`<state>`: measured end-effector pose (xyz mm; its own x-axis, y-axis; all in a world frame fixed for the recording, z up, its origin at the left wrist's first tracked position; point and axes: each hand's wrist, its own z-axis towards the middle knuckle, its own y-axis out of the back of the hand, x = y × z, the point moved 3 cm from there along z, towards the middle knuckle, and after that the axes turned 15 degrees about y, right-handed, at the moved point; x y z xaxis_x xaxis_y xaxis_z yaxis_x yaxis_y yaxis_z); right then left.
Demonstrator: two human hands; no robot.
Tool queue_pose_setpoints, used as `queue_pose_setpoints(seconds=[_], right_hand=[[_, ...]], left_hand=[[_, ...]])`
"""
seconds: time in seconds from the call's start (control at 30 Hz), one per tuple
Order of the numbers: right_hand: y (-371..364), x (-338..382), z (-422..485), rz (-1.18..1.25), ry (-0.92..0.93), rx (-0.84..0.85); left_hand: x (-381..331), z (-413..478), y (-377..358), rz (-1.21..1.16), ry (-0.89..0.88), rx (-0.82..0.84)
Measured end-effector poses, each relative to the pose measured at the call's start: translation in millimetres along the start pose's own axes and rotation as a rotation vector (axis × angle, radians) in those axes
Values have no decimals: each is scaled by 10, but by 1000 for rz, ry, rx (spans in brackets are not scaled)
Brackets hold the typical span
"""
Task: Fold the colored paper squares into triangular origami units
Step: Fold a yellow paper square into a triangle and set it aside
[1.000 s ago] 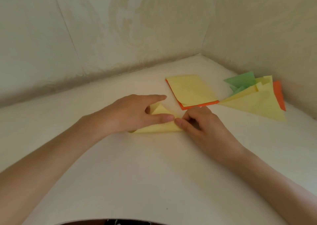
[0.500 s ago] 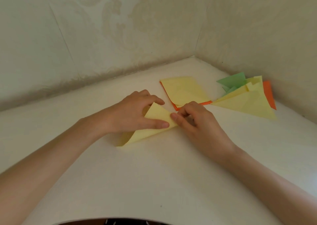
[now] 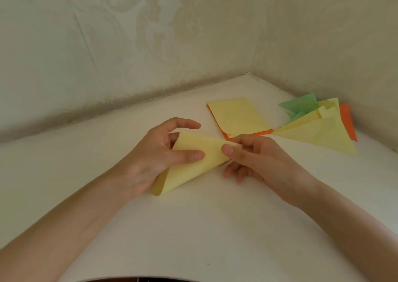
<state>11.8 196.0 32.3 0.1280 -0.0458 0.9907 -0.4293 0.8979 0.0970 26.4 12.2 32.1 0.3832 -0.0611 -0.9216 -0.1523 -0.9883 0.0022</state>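
A yellow paper (image 3: pixel 189 165), loosely bent over into a soft curl, is lifted off the white table between both hands. My left hand (image 3: pixel 155 154) holds its left side, thumb on top and fingers behind the sheet. My right hand (image 3: pixel 252 154) pinches the paper's right corner between thumb and forefinger, the other fingers hanging below. Behind the hands lies a stack of flat squares (image 3: pixel 237 116), yellow on top with orange edges showing underneath. To its right sits a pile of folded triangles (image 3: pixel 318 131) in yellow, green and orange.
The white table (image 3: pixel 193 228) fits into a corner of two pale patterned walls (image 3: pixel 150 45). The folded pile lies close to the right wall. A dark strip shows at the table's near edge.
The yellow paper was pressed flat on the table as a folded shape; both hands have lifted it and it has opened into a loose curl. The view shifted slightly.
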Motion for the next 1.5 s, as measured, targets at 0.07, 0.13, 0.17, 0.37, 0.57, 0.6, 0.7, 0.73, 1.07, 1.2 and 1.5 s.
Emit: queue_pose_setpoints(seconds=[0.07, 0.13, 0.17, 0.37, 0.57, 0.6, 0.7, 0.73, 1.07, 1.2, 1.5], right_hand=[[-18, -7, -15, 15, -11, 28], [-11, -11, -21, 64, 3, 6], [-1, -3, -20, 91, 22, -15], [18, 84, -29, 84, 200, -116], [51, 136, -48, 30, 329, -170], [61, 136, -47, 37, 339, -175], [90, 129, -36, 95, 401, -174], [90, 131, -34, 118, 422, -152], [174, -21, 22, 147, 240, -175], [116, -57, 18, 58, 103, -120], [214, -26, 23, 129, 137, -231]], left_hand=[[-32, -23, -27, -21, -41, -18], [-38, -29, -47, -17, -40, -30], [-25, -28, -52, -24, -5, -23], [19, -74, -96, -119, 174, 180], [10, -70, -86, -212, 175, 195], [6, -78, -82, -234, 200, 230], [0, -87, -61, -287, 306, 330], [-2, -83, -51, -316, 307, 325], [-19, -61, 95, -111, 41, -29], [-18, -72, 14, -8, 5, -4], [0, 12, 122, -58, 32, -50]])
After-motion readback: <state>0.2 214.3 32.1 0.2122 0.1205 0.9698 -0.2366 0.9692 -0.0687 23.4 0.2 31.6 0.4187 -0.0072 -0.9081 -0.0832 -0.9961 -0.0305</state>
